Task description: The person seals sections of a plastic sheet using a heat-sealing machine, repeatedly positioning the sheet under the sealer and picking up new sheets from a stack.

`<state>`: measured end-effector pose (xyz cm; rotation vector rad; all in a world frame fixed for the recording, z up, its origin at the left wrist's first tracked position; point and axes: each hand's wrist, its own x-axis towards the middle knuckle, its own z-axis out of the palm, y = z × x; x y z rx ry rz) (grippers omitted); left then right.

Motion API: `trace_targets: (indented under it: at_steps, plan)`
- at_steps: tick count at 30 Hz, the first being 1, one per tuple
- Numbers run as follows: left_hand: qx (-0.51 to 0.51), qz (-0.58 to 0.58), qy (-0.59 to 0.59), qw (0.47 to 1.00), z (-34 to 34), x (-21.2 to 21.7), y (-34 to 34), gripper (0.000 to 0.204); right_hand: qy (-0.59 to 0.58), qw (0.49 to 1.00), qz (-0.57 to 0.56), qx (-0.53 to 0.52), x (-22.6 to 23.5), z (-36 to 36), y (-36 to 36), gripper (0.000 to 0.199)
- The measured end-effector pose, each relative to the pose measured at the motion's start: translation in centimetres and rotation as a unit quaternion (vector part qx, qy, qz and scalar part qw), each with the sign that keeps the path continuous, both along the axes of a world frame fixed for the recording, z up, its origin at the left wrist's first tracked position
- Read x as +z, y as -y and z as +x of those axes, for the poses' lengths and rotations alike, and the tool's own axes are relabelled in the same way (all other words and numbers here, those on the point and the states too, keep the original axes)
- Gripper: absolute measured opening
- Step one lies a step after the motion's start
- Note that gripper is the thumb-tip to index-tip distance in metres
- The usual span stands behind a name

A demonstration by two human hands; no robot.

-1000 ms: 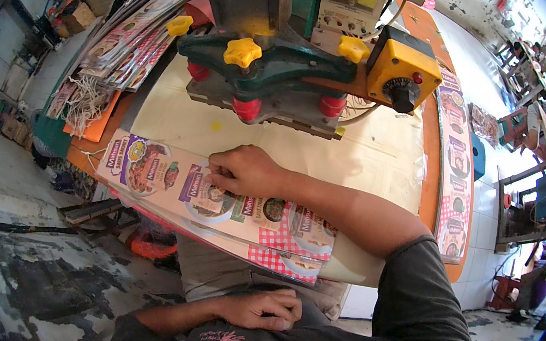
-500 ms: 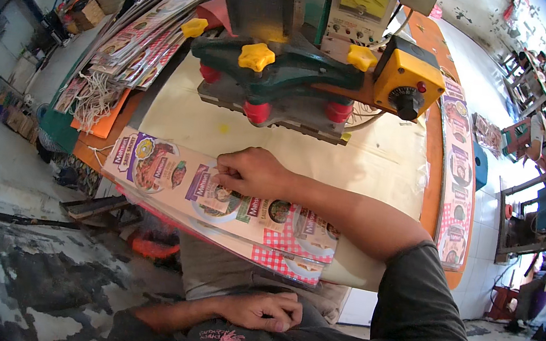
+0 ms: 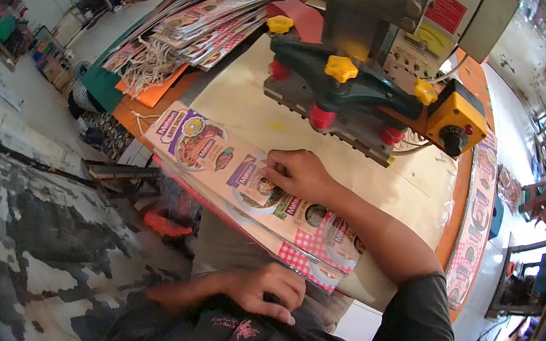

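My right hand (image 3: 300, 174) rests curled on top of a long printed plastic strip (image 3: 220, 154) with food pictures; no object shows in its fingers. More strips lie under that one, their lower edges showing along the table's near side. My left hand (image 3: 266, 291) is loosely closed above my lap, below the strips, and nothing shows in it; its palm is hidden. Beyond my right hand stands a dark green press head (image 3: 348, 88) with yellow star knobs and red spacers, raised above a cream work sheet (image 3: 271, 129).
A heap of similar strips (image 3: 231, 12) with white cords (image 3: 152, 70) lies at the far left. A yellow control box (image 3: 455, 121) with a black knob juts out right of the press. Another strip (image 3: 474, 222) lies along the table's right edge. A red object (image 3: 172, 218) is below the table.
My left hand has lifted slightly off my lap and its fingers have loosened. The view has turned, so the table and press appear farther right. My right hand stays on the strip.
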<state>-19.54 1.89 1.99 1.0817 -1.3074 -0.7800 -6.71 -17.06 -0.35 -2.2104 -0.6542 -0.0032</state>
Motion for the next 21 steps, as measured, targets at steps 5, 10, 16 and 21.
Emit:
trace_targets:
  at_steps: [5, 10, 16, 21]
  plan:
    - [0.215, -0.03, 0.108, 0.97, 4.1, 2.6, -2.0, 0.023, 0.039, 0.999, 0.02, 0.002, -0.5, 0.0, 0.0, 0.026]
    - [0.475, 0.017, 0.193, 0.858, 8.0, 1.4, -3.4, 0.02, 0.004, 1.0, -0.002, -0.007, 0.2, 0.0, -0.1, 0.029]
    - [0.573, 0.099, 0.301, 0.756, 10.2, -1.9, -3.3, 0.018, 0.022, 1.0, 0.007, 0.004, 0.3, -0.1, -0.1, 0.023]
    - [0.589, 0.116, 0.314, 0.735, 9.8, -1.7, -2.4, 0.02, 0.033, 0.999, 0.006, 0.004, 0.3, -0.2, -0.3, 0.015]
